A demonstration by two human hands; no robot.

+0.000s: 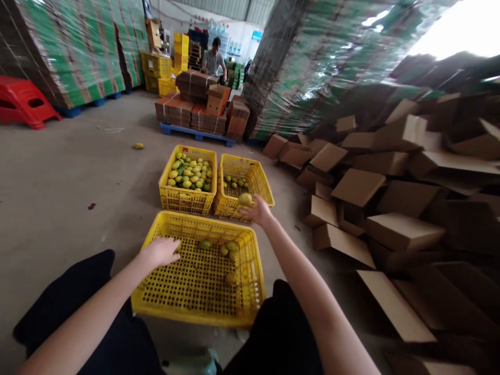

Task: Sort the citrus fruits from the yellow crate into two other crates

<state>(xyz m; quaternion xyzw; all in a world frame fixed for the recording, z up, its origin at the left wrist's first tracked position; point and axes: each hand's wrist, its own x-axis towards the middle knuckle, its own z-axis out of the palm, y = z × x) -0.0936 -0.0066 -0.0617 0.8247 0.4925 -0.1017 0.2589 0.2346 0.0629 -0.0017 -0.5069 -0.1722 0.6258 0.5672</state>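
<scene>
At the fingertips of my right hand (259, 210) is a yellow-green lemon (245, 199), over the near edge of the right rear crate (265, 182). Several greener lemons (234, 182) lie in that crate. My left hand (162, 251) is open and holds nothing, its fingers reaching over the left side of the near yellow crate (199, 319). A few lemons (231, 246) rest on this crate's perforated floor, mostly toward the right. The left rear crate (183, 202) is heaped with yellow and green lemons (191, 171).
Opened cardboard boxes (359, 187) are piled along the right. Behind the crates, bundled cardboard (195, 114) sits on a blue pallet (199, 135), with another person (214, 61) beyond. A stray lemon (138, 146) lies on the floor. A red stool (27, 101) stands far left.
</scene>
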